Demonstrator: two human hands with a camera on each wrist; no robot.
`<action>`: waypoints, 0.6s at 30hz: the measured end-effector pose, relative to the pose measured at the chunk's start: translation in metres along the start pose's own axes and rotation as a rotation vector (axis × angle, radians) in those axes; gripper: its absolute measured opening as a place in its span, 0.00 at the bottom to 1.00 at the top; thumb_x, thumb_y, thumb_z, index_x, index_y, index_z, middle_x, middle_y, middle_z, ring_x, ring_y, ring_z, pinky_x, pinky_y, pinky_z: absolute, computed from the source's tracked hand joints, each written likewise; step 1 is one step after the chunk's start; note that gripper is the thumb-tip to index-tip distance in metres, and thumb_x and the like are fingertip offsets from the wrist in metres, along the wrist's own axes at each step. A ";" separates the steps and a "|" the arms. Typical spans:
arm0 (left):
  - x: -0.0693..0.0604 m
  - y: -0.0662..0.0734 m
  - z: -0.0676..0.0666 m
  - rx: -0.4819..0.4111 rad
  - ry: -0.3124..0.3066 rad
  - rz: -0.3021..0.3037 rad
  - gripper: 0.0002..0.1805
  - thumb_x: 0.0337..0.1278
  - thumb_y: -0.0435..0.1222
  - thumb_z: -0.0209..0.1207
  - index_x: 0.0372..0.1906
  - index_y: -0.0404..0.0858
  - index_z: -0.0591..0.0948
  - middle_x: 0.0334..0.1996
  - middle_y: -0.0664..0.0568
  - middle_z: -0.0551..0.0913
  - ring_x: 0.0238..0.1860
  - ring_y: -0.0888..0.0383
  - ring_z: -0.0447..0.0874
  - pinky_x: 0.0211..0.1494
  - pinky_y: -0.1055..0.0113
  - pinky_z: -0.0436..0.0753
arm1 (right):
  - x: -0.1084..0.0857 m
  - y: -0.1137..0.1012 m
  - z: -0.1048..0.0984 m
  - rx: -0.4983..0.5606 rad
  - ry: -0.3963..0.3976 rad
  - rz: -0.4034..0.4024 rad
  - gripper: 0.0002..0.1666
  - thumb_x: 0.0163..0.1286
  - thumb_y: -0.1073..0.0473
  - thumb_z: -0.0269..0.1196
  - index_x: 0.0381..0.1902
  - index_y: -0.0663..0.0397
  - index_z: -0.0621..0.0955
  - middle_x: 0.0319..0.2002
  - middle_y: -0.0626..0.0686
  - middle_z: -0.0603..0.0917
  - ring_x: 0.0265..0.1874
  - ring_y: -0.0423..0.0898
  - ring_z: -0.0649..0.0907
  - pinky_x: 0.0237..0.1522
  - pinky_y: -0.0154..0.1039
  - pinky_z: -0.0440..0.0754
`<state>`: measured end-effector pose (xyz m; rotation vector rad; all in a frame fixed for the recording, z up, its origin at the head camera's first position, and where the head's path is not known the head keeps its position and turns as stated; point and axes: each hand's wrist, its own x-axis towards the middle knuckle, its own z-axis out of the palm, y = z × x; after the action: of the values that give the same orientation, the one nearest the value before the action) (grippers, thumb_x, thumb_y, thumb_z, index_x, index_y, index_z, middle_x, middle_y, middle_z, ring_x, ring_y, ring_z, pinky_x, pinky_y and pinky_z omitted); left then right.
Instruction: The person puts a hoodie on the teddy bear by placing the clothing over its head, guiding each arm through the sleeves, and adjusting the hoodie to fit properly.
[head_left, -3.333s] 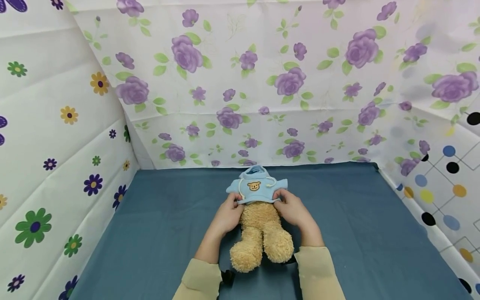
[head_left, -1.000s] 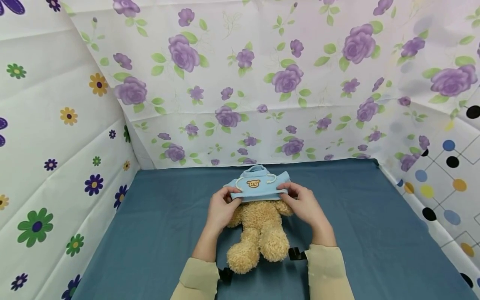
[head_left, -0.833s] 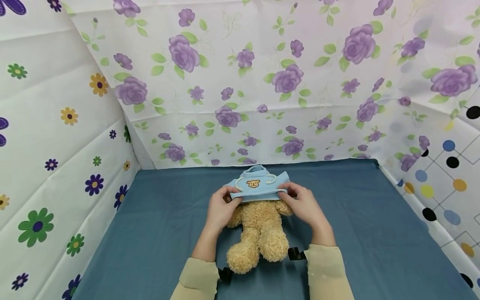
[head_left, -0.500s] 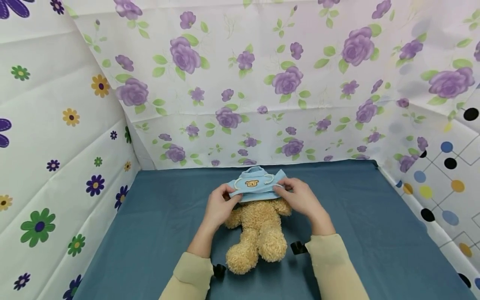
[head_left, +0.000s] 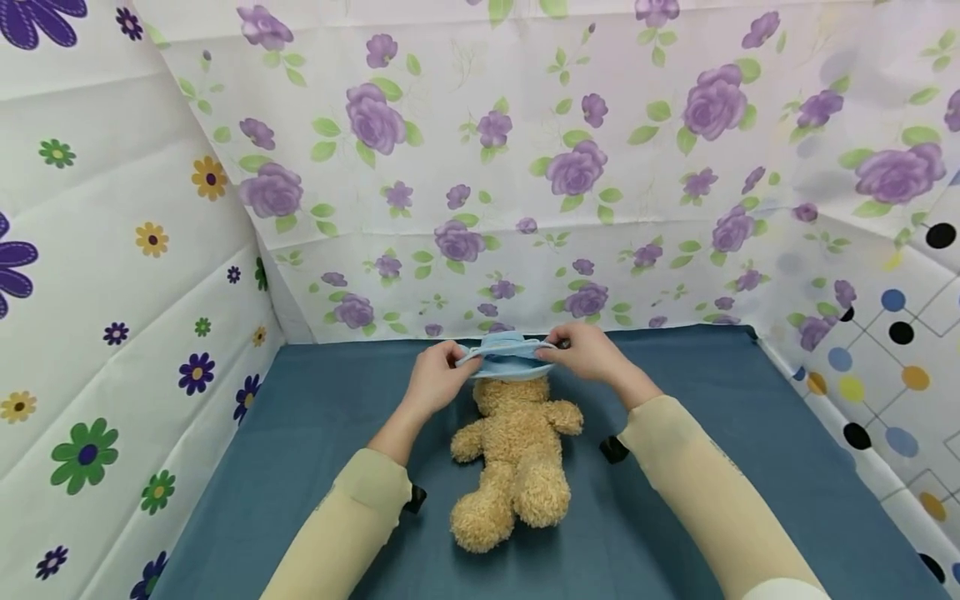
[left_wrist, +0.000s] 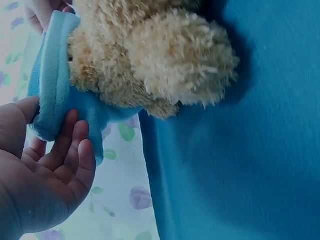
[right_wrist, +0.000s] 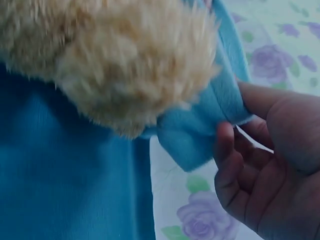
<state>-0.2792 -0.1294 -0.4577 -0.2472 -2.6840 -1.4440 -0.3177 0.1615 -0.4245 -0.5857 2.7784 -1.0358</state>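
Head view shows left hand [head_left: 435,379] and right hand [head_left: 590,353] pinching the blue shirt [head_left: 512,367] at the far end of the teddy bear [head_left: 521,442], whose length runs from near to far.

No lettering or label is readable; no numbers or signs.

The head view is bright, the wrist views dimmer and bluish.

a purple-rose sheet [head_left: 510,183] hangs behind a blue surface [head_left: 750,408].
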 end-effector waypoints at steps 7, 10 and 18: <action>0.018 0.002 0.003 0.101 -0.008 0.004 0.13 0.68 0.40 0.73 0.32 0.43 0.80 0.24 0.52 0.76 0.24 0.56 0.70 0.36 0.58 0.72 | 0.024 0.005 -0.002 -0.004 0.021 -0.008 0.05 0.74 0.65 0.68 0.38 0.52 0.81 0.37 0.54 0.82 0.32 0.50 0.76 0.39 0.48 0.74; 0.026 0.005 0.004 0.124 0.015 0.009 0.11 0.65 0.38 0.75 0.32 0.43 0.82 0.27 0.53 0.80 0.27 0.56 0.75 0.38 0.57 0.75 | 0.034 0.005 0.000 -0.024 0.073 -0.025 0.09 0.72 0.70 0.65 0.37 0.51 0.81 0.37 0.53 0.83 0.32 0.50 0.77 0.37 0.48 0.75; 0.045 0.001 0.014 0.366 0.142 0.062 0.11 0.64 0.36 0.74 0.32 0.48 0.81 0.30 0.56 0.84 0.26 0.57 0.78 0.33 0.57 0.78 | 0.053 0.015 0.011 -0.334 0.218 -0.196 0.13 0.71 0.75 0.65 0.37 0.51 0.78 0.41 0.54 0.78 0.37 0.52 0.78 0.40 0.49 0.77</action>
<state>-0.3231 -0.1130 -0.4580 -0.1901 -2.7283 -0.8917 -0.3687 0.1446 -0.4413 -0.8467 3.1693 -0.7032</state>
